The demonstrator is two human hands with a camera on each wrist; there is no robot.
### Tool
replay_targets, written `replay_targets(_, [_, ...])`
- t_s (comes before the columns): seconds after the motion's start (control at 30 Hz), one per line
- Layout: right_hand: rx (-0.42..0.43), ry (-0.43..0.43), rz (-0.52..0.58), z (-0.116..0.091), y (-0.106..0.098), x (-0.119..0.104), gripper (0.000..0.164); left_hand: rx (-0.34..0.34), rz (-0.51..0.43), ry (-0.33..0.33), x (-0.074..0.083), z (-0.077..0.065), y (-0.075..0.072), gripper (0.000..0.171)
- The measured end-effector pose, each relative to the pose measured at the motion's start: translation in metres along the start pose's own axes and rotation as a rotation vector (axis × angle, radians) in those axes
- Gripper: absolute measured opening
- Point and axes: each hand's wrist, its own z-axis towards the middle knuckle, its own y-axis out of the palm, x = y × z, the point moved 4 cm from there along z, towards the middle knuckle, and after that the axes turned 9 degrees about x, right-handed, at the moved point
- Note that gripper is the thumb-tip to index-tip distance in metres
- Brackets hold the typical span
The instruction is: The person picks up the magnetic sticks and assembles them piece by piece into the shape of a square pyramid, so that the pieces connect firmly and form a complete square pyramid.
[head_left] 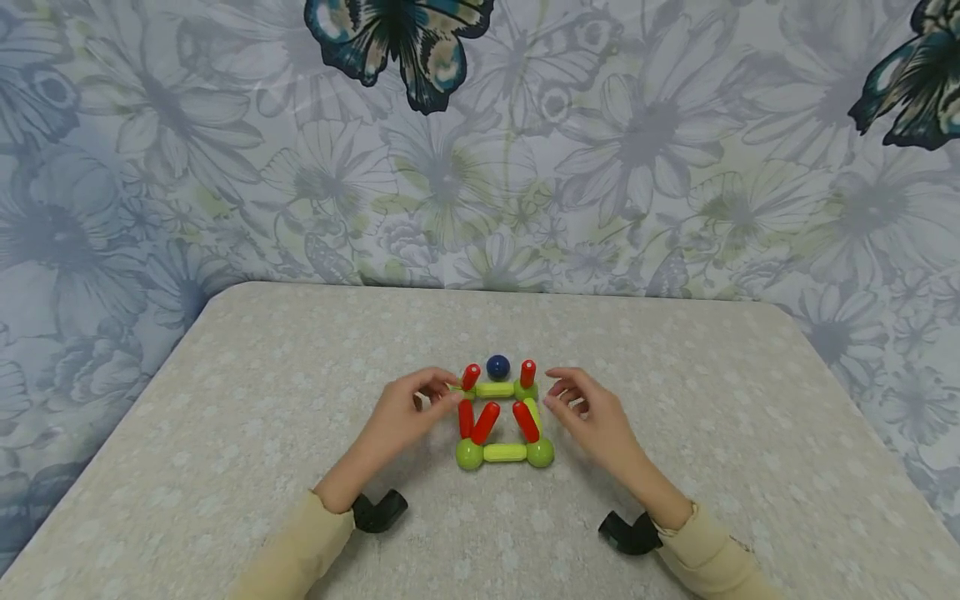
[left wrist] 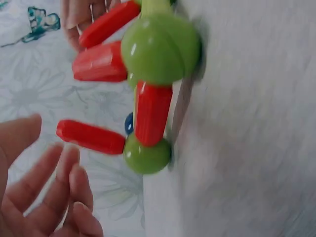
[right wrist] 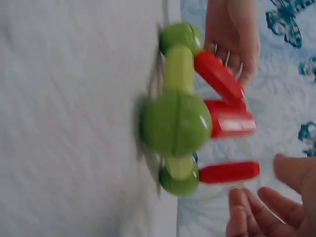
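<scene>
A magnetic-style frame of green balls (head_left: 469, 454) and short rods lies on the table. Yellow-green rods (head_left: 505, 452) form its front, back and right sides; a red rod (head_left: 466, 419) forms the left. From each corner ball a further red rod (head_left: 528, 374) sticks up; the front two lean inward. My left hand (head_left: 405, 408) is at the far left corner, its loosely bent fingers near the upright red rod (left wrist: 91, 137) but apart from it in the left wrist view. Beside the far right corner, my right hand (head_left: 588, 408) holds nothing, thumb and fingers spread near another red rod (right wrist: 229, 172).
A dark blue ball (head_left: 498, 367) sits just behind the frame's back side. The table (head_left: 300, 350) has a pale patterned cover. Behind it hangs a floral wall covering (head_left: 645, 125) with butterflies. Black curved pieces (head_left: 380, 511) stick out at both wrists.
</scene>
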Motion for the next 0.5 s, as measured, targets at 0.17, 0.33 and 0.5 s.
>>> replay_targets(0.17, [-0.072, -0.035, 0.040, 0.021, 0.006, 0.016, 0.047, 0.003, 0.150, 0.041, -0.002, 0.008, 0.005, 0.047])
replay_targets(0.33, [-0.134, -0.059, 0.050, 0.030, 0.024, 0.022, 0.035, -0.035, 0.282, 0.103, -0.001, 0.012, 0.022, 0.040])
replay_targets(0.5, [-0.124, -0.169, -0.057, 0.030, 0.028, 0.013, 0.033, -0.015, 0.384, 0.158, 0.002, 0.015, 0.025, 0.031])
